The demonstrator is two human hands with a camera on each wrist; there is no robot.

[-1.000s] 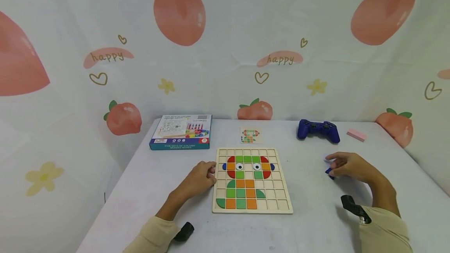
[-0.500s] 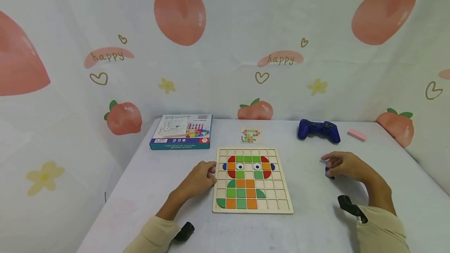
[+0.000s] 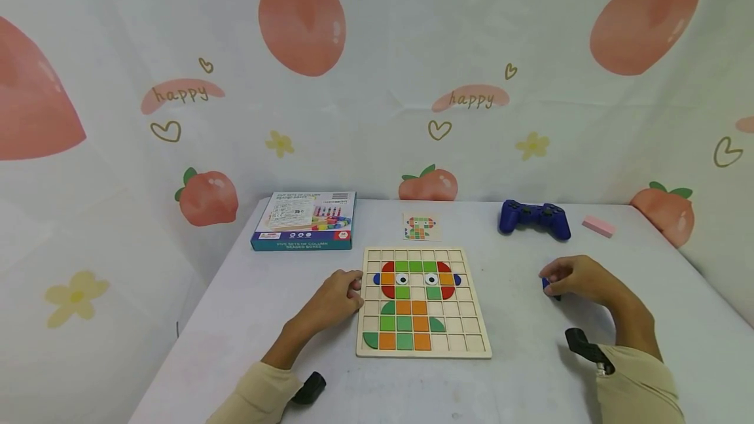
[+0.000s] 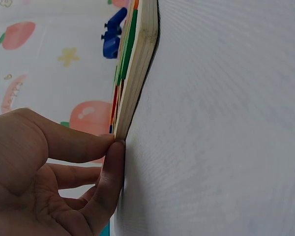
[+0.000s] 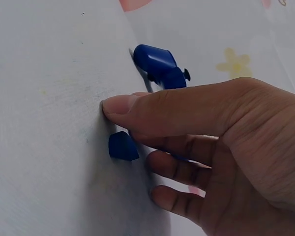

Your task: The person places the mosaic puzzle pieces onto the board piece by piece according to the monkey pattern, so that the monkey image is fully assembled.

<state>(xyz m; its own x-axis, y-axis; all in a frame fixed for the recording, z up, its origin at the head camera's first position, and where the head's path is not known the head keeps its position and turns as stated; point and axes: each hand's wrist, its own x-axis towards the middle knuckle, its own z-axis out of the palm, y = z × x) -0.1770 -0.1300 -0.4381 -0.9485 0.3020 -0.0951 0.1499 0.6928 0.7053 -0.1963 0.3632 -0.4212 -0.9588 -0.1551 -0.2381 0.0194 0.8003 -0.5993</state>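
My left hand pinches the left edge of a wooden grid puzzle board. In the left wrist view, its thumb and a fingertip meet at the board's rim. Coloured tiles form a figure with two eyes on the grid, in red, green, orange and blue. To the right of the board, my right hand holds a small blue piece at the fingertips, close over the table. In the right wrist view the piece shows below the thumb, and the fingers hide part of it.
Behind the board lies a pattern card. A flat toy box stands at the back left. A blue game controller and a pink block are at the back right. A printed cloth hangs behind the white table.
My right hand has shifted slightly left, the blue piece moving with it. Its index finger, earlier stretched out, has drawn in towards the thumb. My left hand and the board have stayed put.
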